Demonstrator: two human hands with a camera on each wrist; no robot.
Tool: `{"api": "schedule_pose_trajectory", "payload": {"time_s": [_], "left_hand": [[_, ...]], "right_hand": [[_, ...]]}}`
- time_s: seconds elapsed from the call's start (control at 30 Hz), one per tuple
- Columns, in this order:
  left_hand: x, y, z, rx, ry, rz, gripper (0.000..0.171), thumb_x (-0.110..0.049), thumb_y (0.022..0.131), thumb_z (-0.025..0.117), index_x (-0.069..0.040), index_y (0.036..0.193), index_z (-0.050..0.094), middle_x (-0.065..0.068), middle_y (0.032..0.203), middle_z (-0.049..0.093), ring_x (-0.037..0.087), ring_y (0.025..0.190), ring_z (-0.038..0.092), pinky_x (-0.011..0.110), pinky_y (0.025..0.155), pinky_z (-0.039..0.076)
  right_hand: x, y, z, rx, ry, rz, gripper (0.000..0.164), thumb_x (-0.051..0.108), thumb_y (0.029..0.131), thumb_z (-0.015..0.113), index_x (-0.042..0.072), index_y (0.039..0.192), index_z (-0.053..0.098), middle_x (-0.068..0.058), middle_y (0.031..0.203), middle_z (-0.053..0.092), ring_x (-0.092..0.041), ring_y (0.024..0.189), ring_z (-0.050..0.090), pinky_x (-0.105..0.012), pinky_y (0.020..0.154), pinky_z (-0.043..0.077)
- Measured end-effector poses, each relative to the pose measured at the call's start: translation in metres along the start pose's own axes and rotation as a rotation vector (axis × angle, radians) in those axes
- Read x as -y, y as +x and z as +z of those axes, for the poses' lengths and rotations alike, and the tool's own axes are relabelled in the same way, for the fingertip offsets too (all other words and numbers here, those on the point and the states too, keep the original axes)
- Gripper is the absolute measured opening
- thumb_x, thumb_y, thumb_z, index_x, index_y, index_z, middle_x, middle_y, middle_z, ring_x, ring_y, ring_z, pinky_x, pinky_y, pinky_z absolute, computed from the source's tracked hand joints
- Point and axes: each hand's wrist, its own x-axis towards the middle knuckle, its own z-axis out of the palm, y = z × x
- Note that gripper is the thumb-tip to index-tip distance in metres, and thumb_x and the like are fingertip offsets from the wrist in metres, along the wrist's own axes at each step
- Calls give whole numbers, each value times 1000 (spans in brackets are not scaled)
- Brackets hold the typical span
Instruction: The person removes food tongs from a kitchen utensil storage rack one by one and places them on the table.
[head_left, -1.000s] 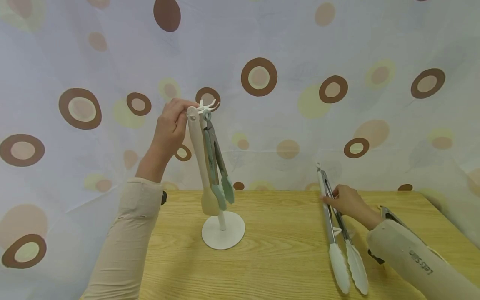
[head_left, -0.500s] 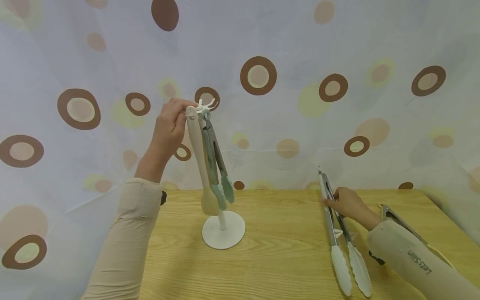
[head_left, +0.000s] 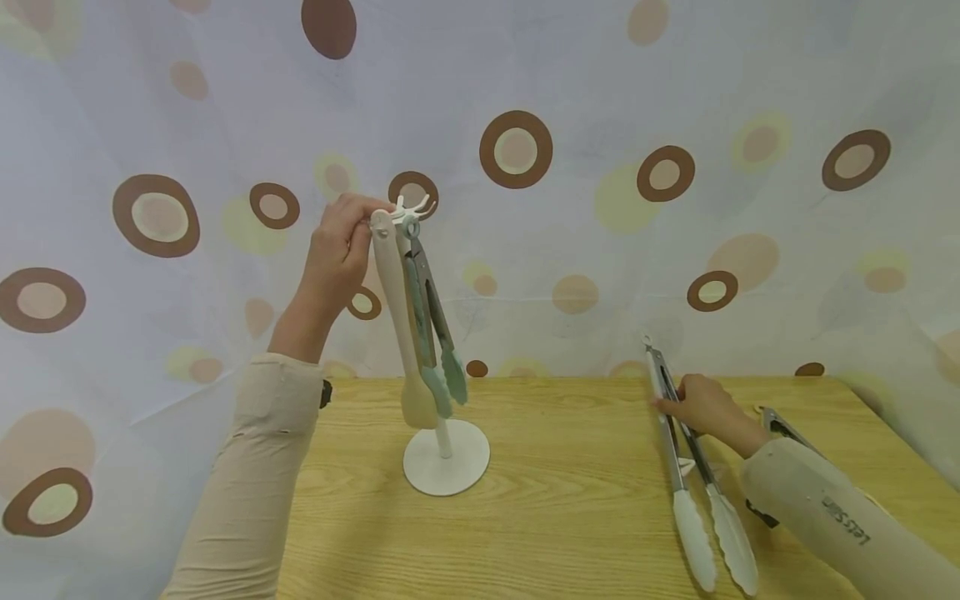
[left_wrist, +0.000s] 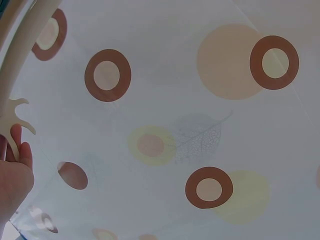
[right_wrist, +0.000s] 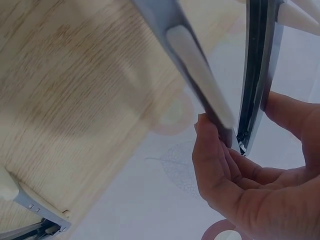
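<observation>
Nearest, the white tongs [head_left: 675, 460] slant over the surface [head_left: 547, 467], pale tips toward the viewer and looped end away; whether the tips touch wood I cannot tell. The right hand [head_left: 705, 407] holds them partway up, thumb on one arm and fingers curled round the other, with the arms spread. Just right, other tongs [head_left: 782, 425] lie partly behind the sleeve. Beyond the white tongs' tips and well to their left is the stand [head_left: 467, 468], a spatula [head_left: 406, 333] and green tongs [head_left: 453, 377] hanging from it. The left hand [head_left: 337, 242] pinches its hooked top, likely to steady it. Behind everything hangs a spotted curtain [head_left: 570, 225]. The step in hand seems to be handling the white tongs between surface and stand; taking them up or laying them down, I cannot say. Hanging them would call for squeezing the arms together and bringing the loop to a free hook.
</observation>
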Motion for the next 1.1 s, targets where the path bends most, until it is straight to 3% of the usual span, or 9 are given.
{"api": "schedule_pose_trajectory", "payload": {"time_s": [0.4, 1.1], "left_hand": [[1, 1, 1, -9, -2, -2, 29, 1, 95, 39, 2, 106, 65, 18, 108, 62, 34, 102, 48, 43, 86, 36], [0, 0, 0, 0, -1, -4, 30, 0, 95, 37, 2, 107, 65, 18, 107, 62, 34, 101, 48, 43, 86, 36]], "right_hand": [[-7, 0, 2, 7, -26, -1, 48, 26, 92, 62, 16, 51, 39, 7, 41, 33, -8, 36, 40, -24, 41, 36], [-15, 1, 10, 30, -13, 5, 44, 22, 91, 63, 14, 54, 41, 6, 44, 34, -9, 38, 43, -29, 42, 44]]}}
